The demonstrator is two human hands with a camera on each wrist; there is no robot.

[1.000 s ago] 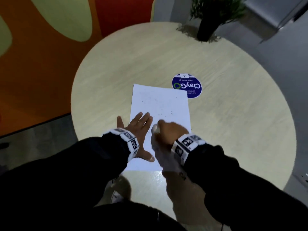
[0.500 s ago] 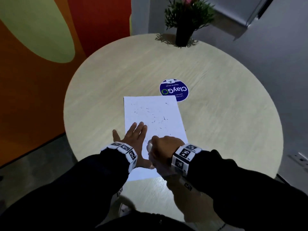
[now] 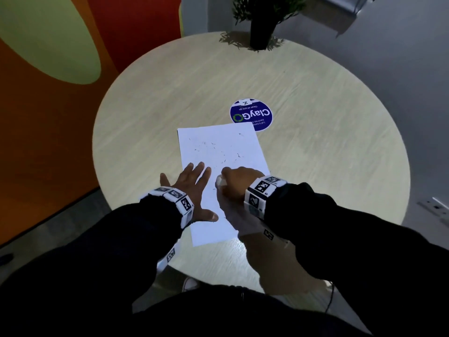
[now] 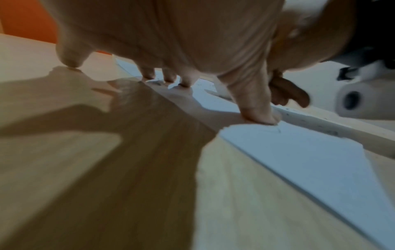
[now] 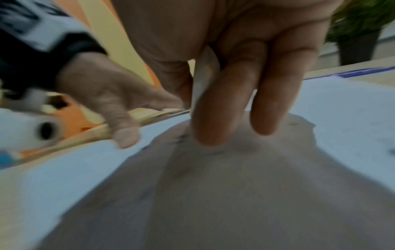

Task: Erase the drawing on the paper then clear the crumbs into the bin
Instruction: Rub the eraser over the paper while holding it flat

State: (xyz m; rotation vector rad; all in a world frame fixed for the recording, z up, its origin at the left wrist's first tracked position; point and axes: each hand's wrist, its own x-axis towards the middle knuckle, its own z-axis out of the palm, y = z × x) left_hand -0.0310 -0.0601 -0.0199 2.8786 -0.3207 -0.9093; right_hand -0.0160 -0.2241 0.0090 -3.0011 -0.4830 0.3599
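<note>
A white sheet of paper [image 3: 220, 152] lies on the round wooden table [image 3: 150, 98], with dark eraser crumbs [image 3: 213, 148] scattered over its far half. My left hand [image 3: 194, 183] lies flat with spread fingers, pressing the paper's left edge; its thumb [image 4: 259, 115] pins the sheet. My right hand [image 3: 237, 181] grips a white eraser [image 3: 220, 180] and holds it down on the paper's near half. In the right wrist view the eraser [image 5: 204, 79] sits between thumb and fingers, its tip on the paper [image 5: 342, 108]. No bin is in view.
A round blue sticker [image 3: 251, 114] lies on the table just past the paper's far right corner. A potted plant [image 3: 261, 18] stands at the table's far edge. An orange and green wall [image 3: 48, 69] is on the left; grey floor lies to the right.
The right hand with the eraser has shifted slightly across the paper's near half. The left hand stays pressed on the sheet. The head view has moved, showing more of the table.
</note>
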